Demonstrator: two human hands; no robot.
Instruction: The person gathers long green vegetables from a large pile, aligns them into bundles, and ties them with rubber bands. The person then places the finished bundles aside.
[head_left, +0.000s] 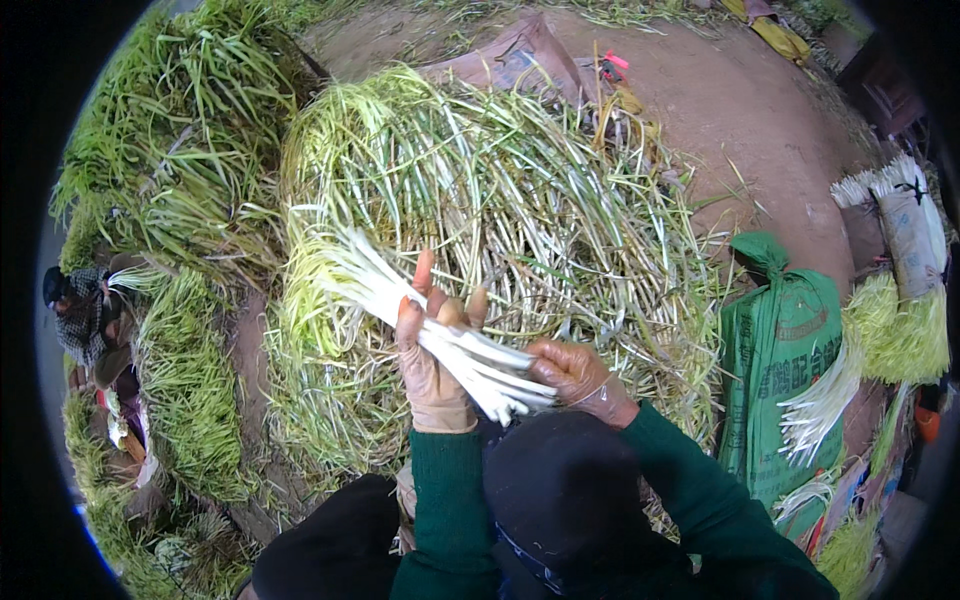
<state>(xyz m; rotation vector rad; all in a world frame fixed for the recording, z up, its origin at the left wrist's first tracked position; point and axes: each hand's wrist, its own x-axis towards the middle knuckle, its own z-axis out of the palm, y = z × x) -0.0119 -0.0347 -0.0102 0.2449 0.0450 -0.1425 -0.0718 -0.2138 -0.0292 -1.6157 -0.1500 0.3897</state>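
Observation:
A bundle of peeled white stalks with pale yellow leaves lies across my left hand, which wears a thin glove with orange at the fingertips. The thumb and fingers are around the stalks. My right hand, in a clear plastic glove, pinches the lower white ends of some stalks at the right side of the bundle. Beneath both hands spreads a large heap of unpeeled long green and white stalks.
A tied green woven sack stands at the right with white stalks on it. Beyond it is a tied bundle. Leafy heaps rise at the left, where another person sits holding stalks. A pinkish sack lies behind the heap.

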